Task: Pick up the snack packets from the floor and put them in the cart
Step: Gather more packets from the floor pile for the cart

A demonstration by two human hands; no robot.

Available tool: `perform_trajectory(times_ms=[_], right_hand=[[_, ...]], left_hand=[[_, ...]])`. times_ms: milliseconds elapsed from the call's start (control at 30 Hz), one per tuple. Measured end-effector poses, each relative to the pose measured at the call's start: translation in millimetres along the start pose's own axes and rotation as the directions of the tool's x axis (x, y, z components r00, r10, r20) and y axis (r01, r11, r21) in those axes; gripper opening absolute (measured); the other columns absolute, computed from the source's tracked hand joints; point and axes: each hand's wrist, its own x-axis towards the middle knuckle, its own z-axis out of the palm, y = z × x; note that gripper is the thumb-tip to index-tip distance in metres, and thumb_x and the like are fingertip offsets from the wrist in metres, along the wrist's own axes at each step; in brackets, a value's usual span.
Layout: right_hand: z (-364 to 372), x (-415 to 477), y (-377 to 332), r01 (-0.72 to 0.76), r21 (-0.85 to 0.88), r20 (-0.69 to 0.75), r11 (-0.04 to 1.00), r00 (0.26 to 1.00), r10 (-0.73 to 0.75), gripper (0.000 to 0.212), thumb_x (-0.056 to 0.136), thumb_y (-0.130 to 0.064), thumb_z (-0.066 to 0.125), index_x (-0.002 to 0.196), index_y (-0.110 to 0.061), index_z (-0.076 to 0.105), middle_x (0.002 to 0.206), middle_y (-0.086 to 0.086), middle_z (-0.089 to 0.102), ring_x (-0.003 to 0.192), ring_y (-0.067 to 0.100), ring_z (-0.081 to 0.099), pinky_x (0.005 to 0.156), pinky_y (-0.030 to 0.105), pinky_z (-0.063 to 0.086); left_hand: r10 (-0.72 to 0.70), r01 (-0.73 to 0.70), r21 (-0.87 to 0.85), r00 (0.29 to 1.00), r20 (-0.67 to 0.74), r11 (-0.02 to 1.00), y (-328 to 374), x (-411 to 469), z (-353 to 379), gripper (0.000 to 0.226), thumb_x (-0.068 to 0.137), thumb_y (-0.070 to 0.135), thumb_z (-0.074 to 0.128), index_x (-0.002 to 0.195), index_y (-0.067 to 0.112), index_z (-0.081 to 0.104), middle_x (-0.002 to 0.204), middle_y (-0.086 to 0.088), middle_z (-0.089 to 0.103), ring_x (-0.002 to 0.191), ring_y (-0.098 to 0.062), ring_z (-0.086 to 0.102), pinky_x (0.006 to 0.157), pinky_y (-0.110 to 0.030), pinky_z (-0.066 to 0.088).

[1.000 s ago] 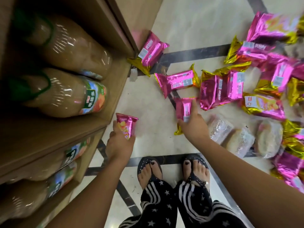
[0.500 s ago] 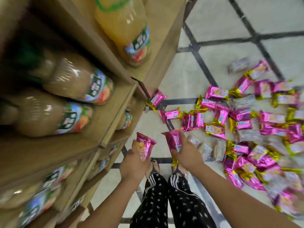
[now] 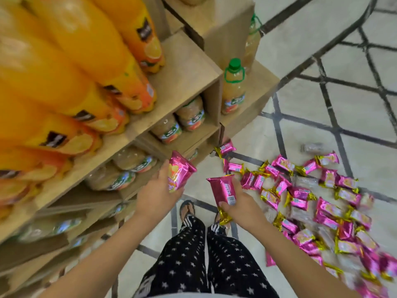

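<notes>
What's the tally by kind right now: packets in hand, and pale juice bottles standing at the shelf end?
Pink packets in hand: 2, the left packet in the left hand and the right packet in the right hand
Pale juice bottles at the shelf end: 2, the near bottle and the far bottle
Total: 4
The floor packets are too blurred to count.

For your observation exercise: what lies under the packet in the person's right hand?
Under the right-hand packet show the right hand, tiled floor and a sandalled foot. The other foot is mostly hidden.
</notes>
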Motion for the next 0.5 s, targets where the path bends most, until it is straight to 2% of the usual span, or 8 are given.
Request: perform_trajectory(times_ms=[100,200,267,367,500], right_hand=[[12.7,-14.0,-22.7,0.062,-0.04,0.086,0.997,0.995,-0.058,0.092,0.089,-0.038,0.064,0.157,-0.023,0.003,0.123,0.01,0.064,0.106,0.026,0.063,0.089,0.041,0.053],[30.1,-25.5,-46.9,0.123,-0.142,0.174,0.982,0.98,-0.097,0.092,0.09,-0.039,0.063,0.157,-0.024,0.002,0.125,0.008,0.063,0.107,0.025,0.063,0.088,0.035,0.053],[45.0,-33.9,-63.6,0.175,-0.219,0.23,0.96,0.965,-0.123,0.092,0.089,-0.042,0.062,0.157,-0.025,0.002,0.126,0.009,0.063,0.107,0.026,0.063,0.088,0.037,0.053],[74.2,-48.5,-90.6,0.271,-0.331,0.313,0.904,0.935,-0.166,0.091,0.09,-0.044,0.06,0.156,-0.025,0.0,0.126,0.01,0.062,0.107,0.027,0.063,0.088,0.039,0.052],[133.1,-73.4,-134.0,0.356,-0.38,0.406,0.854,0.894,-0.192,0.091,0.091,-0.039,0.063,0.156,-0.024,0.002,0.127,0.01,0.062,0.106,0.025,0.063,0.087,0.033,0.052]], left_hand=[[-0.076,0.076,0.02,0.997,-0.007,0.997,-20.4,-47.6,-8.5,0.093,0.086,0.054,0.062,0.156,0.028,0.006,0.129,-0.011,0.058,0.1,-0.03,0.063,0.062,-0.031,0.04],[-0.221,0.221,0.01,0.975,0.009,0.975,-49.1,-92.6,-9.1,0.092,0.088,0.056,0.058,0.155,0.028,0.003,0.123,-0.007,0.061,0.098,-0.026,0.063,0.06,-0.03,0.037],[-0.325,0.324,-0.07,0.946,-0.011,0.944,-73.2,-122.4,-7.2,0.089,0.087,0.057,0.058,0.155,0.028,0.006,0.118,-0.007,0.061,0.096,-0.026,0.063,0.061,-0.031,0.038],[-0.46,0.434,-0.245,0.886,-0.054,0.867,-112.3,-168.8,-3.8,0.087,0.086,0.054,0.062,0.154,0.03,0.013,0.125,-0.007,0.058,0.105,-0.028,0.061,0.069,-0.032,0.042],[-0.615,0.55,-0.388,0.786,-0.058,0.739,-173.7,-234.1,5.0,0.088,0.085,0.052,0.064,0.154,0.029,0.016,0.126,-0.005,0.059,0.107,-0.026,0.061,0.072,-0.032,0.044]])
